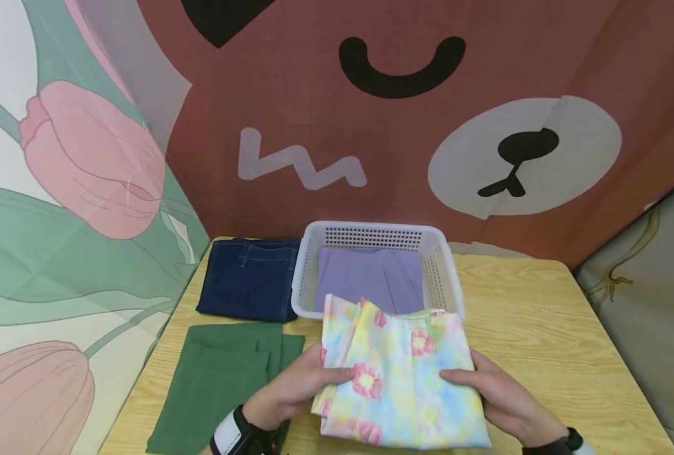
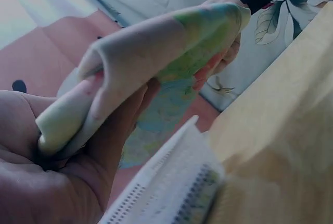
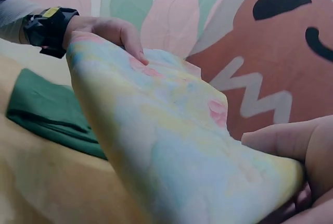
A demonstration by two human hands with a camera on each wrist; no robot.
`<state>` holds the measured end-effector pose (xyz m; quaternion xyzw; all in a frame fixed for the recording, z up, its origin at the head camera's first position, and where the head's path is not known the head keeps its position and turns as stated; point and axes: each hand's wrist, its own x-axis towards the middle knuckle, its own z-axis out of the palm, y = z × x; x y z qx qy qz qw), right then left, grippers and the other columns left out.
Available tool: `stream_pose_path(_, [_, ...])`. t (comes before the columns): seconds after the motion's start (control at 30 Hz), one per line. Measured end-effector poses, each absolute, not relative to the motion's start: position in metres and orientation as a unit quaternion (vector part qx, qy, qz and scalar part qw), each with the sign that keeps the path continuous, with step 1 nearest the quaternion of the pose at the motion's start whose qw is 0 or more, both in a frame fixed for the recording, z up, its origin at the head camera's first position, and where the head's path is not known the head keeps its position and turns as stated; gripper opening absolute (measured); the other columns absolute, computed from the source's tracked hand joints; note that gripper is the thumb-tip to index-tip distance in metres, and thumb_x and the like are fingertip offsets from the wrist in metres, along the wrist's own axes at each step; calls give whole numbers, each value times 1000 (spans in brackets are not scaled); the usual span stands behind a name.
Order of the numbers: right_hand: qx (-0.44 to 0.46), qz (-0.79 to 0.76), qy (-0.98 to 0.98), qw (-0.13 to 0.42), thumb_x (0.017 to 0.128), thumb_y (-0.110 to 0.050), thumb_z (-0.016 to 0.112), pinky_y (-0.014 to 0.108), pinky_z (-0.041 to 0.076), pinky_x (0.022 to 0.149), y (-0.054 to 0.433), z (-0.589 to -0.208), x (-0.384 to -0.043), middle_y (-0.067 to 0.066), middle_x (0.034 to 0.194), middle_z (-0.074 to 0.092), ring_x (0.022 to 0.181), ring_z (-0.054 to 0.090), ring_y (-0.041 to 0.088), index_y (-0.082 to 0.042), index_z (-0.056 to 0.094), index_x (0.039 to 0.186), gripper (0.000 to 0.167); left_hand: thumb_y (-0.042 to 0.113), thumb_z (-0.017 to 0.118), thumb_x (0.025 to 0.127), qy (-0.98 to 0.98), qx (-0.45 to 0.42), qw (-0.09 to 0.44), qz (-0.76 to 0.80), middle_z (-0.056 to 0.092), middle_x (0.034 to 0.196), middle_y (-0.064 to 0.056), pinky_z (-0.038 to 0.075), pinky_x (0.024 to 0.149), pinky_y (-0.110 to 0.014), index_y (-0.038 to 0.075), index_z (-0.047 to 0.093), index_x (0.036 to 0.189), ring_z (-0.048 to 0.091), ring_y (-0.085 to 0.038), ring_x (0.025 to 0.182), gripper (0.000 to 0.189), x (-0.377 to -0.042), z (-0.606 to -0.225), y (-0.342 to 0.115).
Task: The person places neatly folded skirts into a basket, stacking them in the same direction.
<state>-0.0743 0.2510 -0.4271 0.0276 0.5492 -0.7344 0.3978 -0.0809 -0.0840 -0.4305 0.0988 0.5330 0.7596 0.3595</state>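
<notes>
Both hands hold up a folded floral garment (image 1: 394, 379) in pastel yellow, blue and pink, in front of the basket's near rim. My left hand (image 1: 300, 382) grips its left side, thumb on the front face and fingers behind. On the opposite side my right hand (image 1: 504, 395) grips it the same way. In the left wrist view the folded layers of the garment (image 2: 140, 47) lie between thumb and fingers. The right wrist view shows the cloth (image 3: 171, 135) stretched between the two hands. Behind it, a folded lavender garment (image 1: 371, 275) lies in a white plastic basket (image 1: 447, 265).
Folded dark blue jeans (image 1: 248, 278) lie left of the basket. Nearer, a folded green garment (image 1: 223, 370) rests on the wooden table (image 1: 542, 328), partly behind the left forearm. A printed cloth backdrop (image 1: 291, 95) hangs behind the table's far edge.
</notes>
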Motion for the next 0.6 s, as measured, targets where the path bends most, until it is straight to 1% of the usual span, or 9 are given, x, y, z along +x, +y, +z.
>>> stream_pose_path(0.13, [44,-716,592,366,101,-19,56,39,54,96,250,-407,-92,-1,124,65,114,65,19,-14,-3,158,82,6,59,96,563,90,336,749,62,131,-15,57,93,-34,4,38,145,67,-17,109,54,-99,-418,-84])
stream_pose_path(0.27, [26,-700,631,332,100,-20,58,38,55,94,246,-398,-119,0,123,65,112,65,19,-15,7,157,77,5,59,95,594,80,314,736,65,127,-14,58,92,-34,5,42,143,68,-17,106,51,-126,-410,-86])
stream_pose_path(0.4, [14,-697,650,301,99,-20,60,36,55,94,242,-398,-151,-1,123,64,111,65,17,-18,13,156,74,7,58,97,616,79,302,723,64,129,-15,58,91,-35,12,43,144,68,-19,108,49,-160,-406,-87])
stream_pose_path(0.5, [9,-701,654,285,98,-18,61,36,55,94,238,-397,-176,-1,125,62,111,65,16,-23,14,157,75,7,56,99,624,71,289,722,63,131,-15,58,91,-36,18,42,145,68,-21,110,49,-185,-406,-88])
stream_pose_path(0.6, [5,-701,658,275,98,-16,60,34,54,94,233,-395,-200,-3,126,60,111,64,14,-27,15,158,76,7,56,99,638,52,267,721,62,132,-14,59,91,-35,21,42,144,68,-21,110,49,-208,-407,-89])
